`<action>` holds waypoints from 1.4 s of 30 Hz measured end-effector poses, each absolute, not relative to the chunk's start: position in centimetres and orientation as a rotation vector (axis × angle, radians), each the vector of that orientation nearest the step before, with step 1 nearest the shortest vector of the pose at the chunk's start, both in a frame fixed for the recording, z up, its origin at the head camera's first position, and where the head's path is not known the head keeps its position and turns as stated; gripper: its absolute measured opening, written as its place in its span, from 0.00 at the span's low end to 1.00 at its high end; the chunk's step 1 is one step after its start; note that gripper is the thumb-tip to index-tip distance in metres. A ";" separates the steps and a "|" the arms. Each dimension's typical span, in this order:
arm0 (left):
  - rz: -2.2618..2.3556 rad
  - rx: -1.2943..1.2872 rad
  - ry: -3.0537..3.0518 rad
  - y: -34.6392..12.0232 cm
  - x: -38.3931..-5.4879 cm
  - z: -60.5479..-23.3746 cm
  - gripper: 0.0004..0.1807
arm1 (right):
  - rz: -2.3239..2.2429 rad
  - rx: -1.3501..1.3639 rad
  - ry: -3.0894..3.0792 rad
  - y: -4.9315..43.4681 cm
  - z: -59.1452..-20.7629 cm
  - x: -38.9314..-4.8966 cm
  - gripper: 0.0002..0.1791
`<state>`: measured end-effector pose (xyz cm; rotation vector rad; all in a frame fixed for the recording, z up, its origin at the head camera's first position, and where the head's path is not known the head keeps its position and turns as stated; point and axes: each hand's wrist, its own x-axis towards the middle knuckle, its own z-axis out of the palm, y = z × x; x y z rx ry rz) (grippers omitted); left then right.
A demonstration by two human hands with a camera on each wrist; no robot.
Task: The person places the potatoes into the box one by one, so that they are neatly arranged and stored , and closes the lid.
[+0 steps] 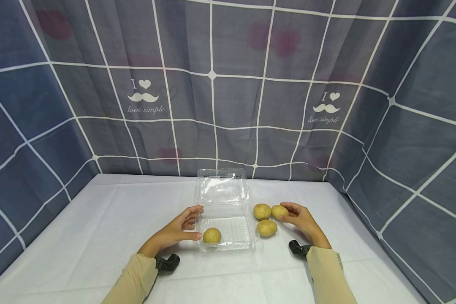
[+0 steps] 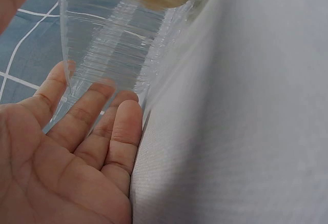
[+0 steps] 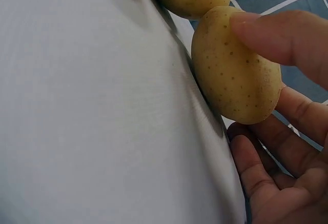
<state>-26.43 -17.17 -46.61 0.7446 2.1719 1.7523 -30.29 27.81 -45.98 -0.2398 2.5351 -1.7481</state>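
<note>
A clear plastic clamshell box (image 1: 232, 226) lies on the table with its lid (image 1: 222, 188) tipped back. One potato (image 1: 212, 235) is inside, at the near left corner. My left hand (image 1: 178, 228) touches the box's left side; in the left wrist view, the fingers (image 2: 82, 119) lie fairly straight against its ribbed wall. To the right of the box, my right hand (image 1: 302, 219) holds a potato (image 3: 236, 67) between thumb and fingers, at table level. Two more potatoes, one farther back (image 1: 262, 211) and one nearer (image 1: 267, 228), lie between that hand and the box.
A white cloth (image 1: 99, 236) covers the table. Dark checked curtains (image 1: 190, 101) stand behind it and along both sides. Each wrist carries a black strapped device, one on the left (image 1: 168, 263) and one on the right (image 1: 299, 248).
</note>
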 end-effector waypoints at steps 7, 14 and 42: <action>1.756 0.750 2.168 -17.2 -26.5 -46.6 0.52 | -1.728 -0.217 2.556 27.7 -46.0 -30.3 0.34; 1.754 0.744 2.173 -17.2 -26.4 -46.6 0.52 | -1.743 -0.211 2.565 27.7 -46.1 -30.3 0.33; 1.755 0.748 2.172 -17.2 -26.5 -46.6 0.52 | -1.823 -0.208 2.613 27.0 -45.0 -30.5 0.31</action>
